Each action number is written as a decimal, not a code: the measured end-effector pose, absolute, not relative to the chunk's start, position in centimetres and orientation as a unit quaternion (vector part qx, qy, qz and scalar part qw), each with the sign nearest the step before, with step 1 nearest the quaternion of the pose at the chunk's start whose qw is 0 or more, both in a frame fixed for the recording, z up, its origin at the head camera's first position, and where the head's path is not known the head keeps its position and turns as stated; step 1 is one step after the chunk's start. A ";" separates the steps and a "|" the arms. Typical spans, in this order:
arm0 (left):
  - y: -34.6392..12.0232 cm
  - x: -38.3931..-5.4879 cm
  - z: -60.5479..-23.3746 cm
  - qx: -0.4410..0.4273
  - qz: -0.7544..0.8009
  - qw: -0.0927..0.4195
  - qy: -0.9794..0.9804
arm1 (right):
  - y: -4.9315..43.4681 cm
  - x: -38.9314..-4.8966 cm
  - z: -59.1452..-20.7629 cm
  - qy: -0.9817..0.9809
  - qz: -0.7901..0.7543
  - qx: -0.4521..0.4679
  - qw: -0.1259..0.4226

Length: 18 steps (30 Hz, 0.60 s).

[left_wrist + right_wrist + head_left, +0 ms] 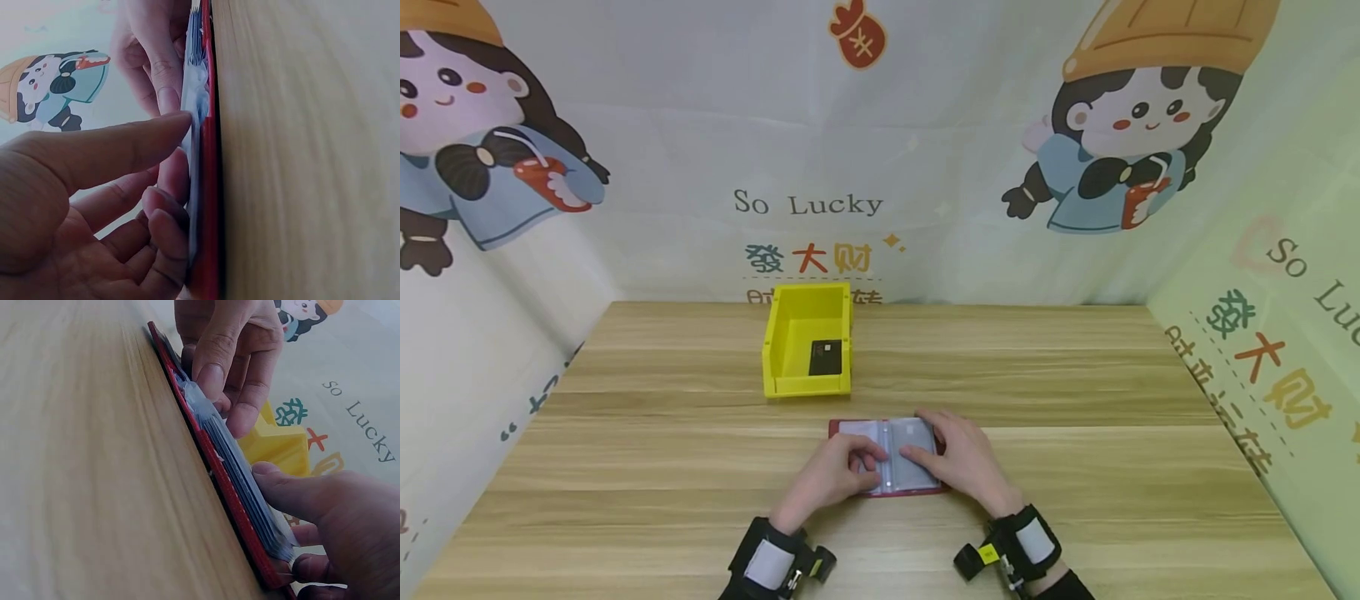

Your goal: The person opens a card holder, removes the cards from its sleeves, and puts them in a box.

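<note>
A card holder point(914, 468) with a red cover lies spread on the table, its clear plastic sleeves point(234, 469) thicker on the right side. My left hand point(837, 473) rests on the left page, with thumb and loosely bent fingertips touching the plastic near the spine. My right hand point(964, 457) holds the right side: its thumb lies on top of the sleeves and its fingers go round the outer edge. In the left wrist view, the red cover point(211, 156) shows edge-on under the sleeves.
Behind the card holder, slightly left, stands a yellow bin point(808, 387) with a black card point(826, 358) inside. The wooden table point(1075, 367) is bordered by printed cloth point(955, 167) at the back and sides.
</note>
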<state>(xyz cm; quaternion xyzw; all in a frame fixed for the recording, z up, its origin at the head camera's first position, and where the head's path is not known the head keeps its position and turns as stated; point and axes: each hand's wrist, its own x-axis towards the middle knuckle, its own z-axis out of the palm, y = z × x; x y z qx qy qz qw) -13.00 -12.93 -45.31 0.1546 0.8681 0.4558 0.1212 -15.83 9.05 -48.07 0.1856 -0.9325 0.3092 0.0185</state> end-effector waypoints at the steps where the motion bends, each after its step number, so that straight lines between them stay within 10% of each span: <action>1: -12.9 -13.0 -45.3 0.156 0.456 0.120 0.868 | 9.0 -15.8 -48.1 -0.931 0.314 0.184 0.023; 18: -12.9 -13.0 -45.4 0.147 0.459 0.118 0.868 | 8.0 -13.0 -49.6 -0.854 0.481 0.138 0.143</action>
